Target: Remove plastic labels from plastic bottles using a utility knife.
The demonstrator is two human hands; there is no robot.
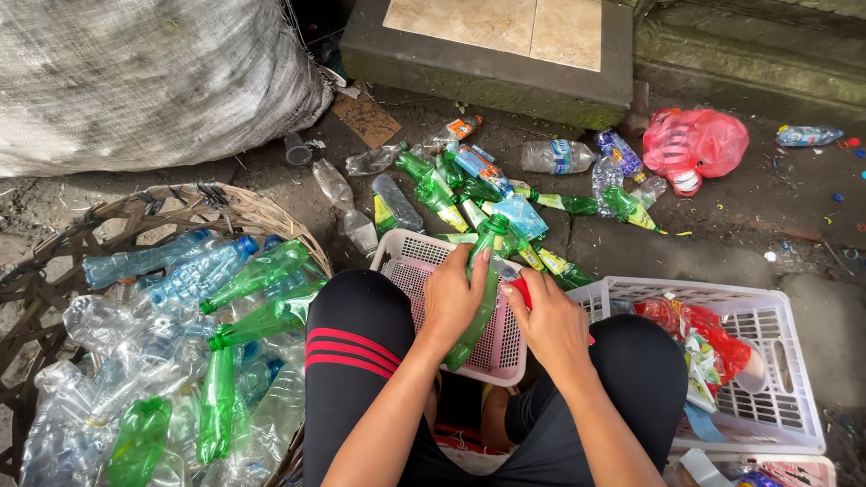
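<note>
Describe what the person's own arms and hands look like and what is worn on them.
Both arms are bare from the elbows down to the wrists: no sleeves, gloves, watch or bracelets show. The left hand and right hand are bare too, with no rings visible. The fingernails look short and unpainted. Upper arms lie outside the picture, so any sleeve there cannot be seen.

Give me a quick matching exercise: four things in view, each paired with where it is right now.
Things:
1. green bottle
2. red plastic bag
3. woven basket
4. pink crate

Places:
A. on the ground at upper right
B. held in the left hand, right hand beside it
C. on the left, full of bottles
D. just beyond the knees, under the hands

Pairs: 1-B, 2-A, 3-C, 4-D
</note>
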